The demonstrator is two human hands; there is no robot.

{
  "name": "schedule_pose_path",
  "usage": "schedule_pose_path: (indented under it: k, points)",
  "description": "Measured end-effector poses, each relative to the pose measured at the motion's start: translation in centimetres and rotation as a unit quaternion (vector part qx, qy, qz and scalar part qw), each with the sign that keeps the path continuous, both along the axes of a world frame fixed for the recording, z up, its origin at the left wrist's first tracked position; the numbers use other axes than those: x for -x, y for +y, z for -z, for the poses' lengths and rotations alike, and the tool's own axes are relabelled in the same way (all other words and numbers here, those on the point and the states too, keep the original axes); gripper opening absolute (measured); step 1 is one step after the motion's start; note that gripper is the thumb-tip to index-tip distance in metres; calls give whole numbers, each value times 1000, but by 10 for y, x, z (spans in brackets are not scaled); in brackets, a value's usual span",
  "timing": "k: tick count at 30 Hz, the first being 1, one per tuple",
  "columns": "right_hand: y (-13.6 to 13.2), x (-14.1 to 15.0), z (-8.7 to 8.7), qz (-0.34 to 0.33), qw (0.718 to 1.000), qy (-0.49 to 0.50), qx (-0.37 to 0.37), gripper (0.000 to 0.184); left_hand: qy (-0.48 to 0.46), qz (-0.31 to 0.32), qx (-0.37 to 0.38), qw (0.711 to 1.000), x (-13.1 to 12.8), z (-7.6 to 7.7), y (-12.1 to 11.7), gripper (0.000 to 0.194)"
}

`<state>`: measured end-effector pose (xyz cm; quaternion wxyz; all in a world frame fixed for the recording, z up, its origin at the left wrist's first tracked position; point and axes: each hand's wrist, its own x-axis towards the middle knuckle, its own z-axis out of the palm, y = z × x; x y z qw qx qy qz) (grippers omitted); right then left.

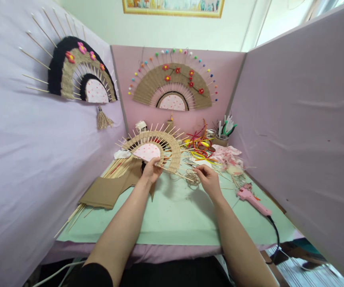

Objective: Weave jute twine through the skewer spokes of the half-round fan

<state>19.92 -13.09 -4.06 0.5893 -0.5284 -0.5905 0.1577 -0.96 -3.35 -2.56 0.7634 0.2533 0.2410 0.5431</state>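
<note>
My left hand [152, 170] grips a half-round fan [176, 149] by its lower edge, near the pink dotted half-circle [148, 152] at its centre. Thin wooden sticks spread outward from it, with a band of tan twine woven through them. To the right, my right hand [207, 178] is closed in a pinch beside the fan's lower right end. What sits between those fingertips looks like a thin strand of twine, too fine to be sure. A loose bundle of twine [192, 177] is just left of that hand, over the green table [172, 223].
A pink glue gun [253, 200] with a black cord lies at right. Brown cardboard [103, 192] and long sticks [118, 166] are at left. Behind are coloured pipe cleaners [200, 145], pink cloth [226, 154] and a tool pot [220, 140]. Finished fans [148, 85] hang on the partitions.
</note>
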Motion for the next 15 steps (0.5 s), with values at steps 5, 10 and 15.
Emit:
schedule_pose_path:
  k: [5,10,15]
  points:
    - [5,9,7,-56,997,4,51,26,-19,68,-5,997,-11,2,-11,18]
    - [7,13,12,-106,990,46,79,22,-8,176,-21,984,-24,6,-26,18]
    - [5,14,10,-102,987,86,90,25,-36,180,2,983,-24,7,-28,19]
